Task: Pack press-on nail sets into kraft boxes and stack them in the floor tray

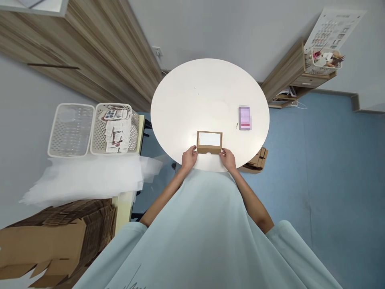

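L fingers (193, 149) & R fingers (223, 152) hold brn box (209, 149); wht panel (209, 139) unreadable.

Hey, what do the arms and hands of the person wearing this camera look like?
The left hand and right hand are ungloved, with no watch visible. Loose short sleeves match the pale blue shirt, which has thin dark line markings low on its front.

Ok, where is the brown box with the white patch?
In the head view, the box is on the near side of the white table, between left hand and right hand, left of the blurred purple thing.
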`<state>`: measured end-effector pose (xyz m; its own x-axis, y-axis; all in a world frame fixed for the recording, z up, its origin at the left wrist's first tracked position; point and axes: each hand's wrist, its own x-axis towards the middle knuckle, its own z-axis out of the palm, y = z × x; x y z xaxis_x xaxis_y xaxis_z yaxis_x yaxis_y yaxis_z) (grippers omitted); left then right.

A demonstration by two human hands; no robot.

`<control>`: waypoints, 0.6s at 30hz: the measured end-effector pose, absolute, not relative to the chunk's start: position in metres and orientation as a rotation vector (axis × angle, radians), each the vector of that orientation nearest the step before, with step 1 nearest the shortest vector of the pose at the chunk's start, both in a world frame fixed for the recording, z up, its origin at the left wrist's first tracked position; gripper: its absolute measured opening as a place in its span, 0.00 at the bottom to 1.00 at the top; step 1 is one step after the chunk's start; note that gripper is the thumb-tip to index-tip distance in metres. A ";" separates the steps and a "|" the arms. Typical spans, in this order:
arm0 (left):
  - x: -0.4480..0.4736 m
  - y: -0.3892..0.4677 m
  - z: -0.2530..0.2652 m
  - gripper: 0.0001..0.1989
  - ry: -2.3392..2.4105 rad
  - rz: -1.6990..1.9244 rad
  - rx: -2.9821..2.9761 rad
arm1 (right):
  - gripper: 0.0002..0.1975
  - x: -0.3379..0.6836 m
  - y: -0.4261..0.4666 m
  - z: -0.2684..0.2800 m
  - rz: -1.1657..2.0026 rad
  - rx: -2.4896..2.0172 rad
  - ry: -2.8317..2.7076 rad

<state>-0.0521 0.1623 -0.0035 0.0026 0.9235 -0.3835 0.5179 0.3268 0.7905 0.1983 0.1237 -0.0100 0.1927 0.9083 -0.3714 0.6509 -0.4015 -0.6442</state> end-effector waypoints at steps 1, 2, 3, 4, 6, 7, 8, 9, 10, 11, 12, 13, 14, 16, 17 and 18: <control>-0.052 0.163 -0.005 0.24 1.647 0.554 1.308 | 0.23 0.199 0.125 -0.012 1.036 -2.115 -1.449; -0.051 0.164 -0.006 0.25 1.636 0.570 1.292 | 0.25 0.199 0.125 -0.013 1.036 -2.092 -1.424; -0.050 0.165 -0.006 0.26 1.617 0.585 1.279 | 0.26 0.199 0.126 -0.014 1.046 -2.062 -1.395; -0.049 0.165 -0.005 0.27 1.595 0.599 1.270 | 0.26 0.199 0.126 -0.014 1.066 -2.023 -1.366; -0.049 0.164 -0.002 0.27 1.557 0.622 1.260 | 0.26 0.199 0.126 -0.011 1.119 -1.924 -1.305; -0.049 0.163 0.001 0.26 1.547 0.634 1.259 | 0.26 0.198 0.126 -0.007 1.139 -1.871 -1.276; -0.049 0.161 0.006 0.25 1.539 0.651 1.262 | 0.25 0.198 0.125 -0.002 1.147 -1.821 -1.246; -0.050 0.159 0.010 0.24 1.530 0.673 1.270 | 0.26 0.198 0.123 0.004 1.150 -1.777 -1.221; -0.052 0.156 0.016 0.24 1.521 0.697 1.283 | 0.26 0.198 0.121 0.011 1.151 -1.744 -1.200; -0.053 0.154 0.021 0.24 1.514 0.722 1.297 | 0.25 0.199 0.118 0.019 1.150 -1.727 -1.182; -0.055 0.151 0.026 0.24 1.510 0.743 1.309 | 0.25 0.200 0.115 0.027 1.153 -1.722 -1.170; -0.056 0.149 0.030 0.24 1.509 0.755 1.317 | 0.25 0.201 0.112 0.035 1.153 -1.732 -1.158; -0.058 0.146 0.033 0.23 1.508 0.755 1.317 | 0.24 0.203 0.110 0.042 1.152 -1.753 -1.146; -0.061 0.142 0.036 0.24 1.489 0.735 1.284 | 0.26 0.206 0.106 0.052 1.154 -1.805 -1.122; -0.062 0.141 0.036 0.24 1.465 0.723 1.258 | 0.27 0.208 0.105 0.054 1.158 -1.828 -1.112; -0.063 0.140 0.034 0.25 1.439 0.714 1.231 | 0.28 0.209 0.105 0.055 1.163 -1.843 -1.105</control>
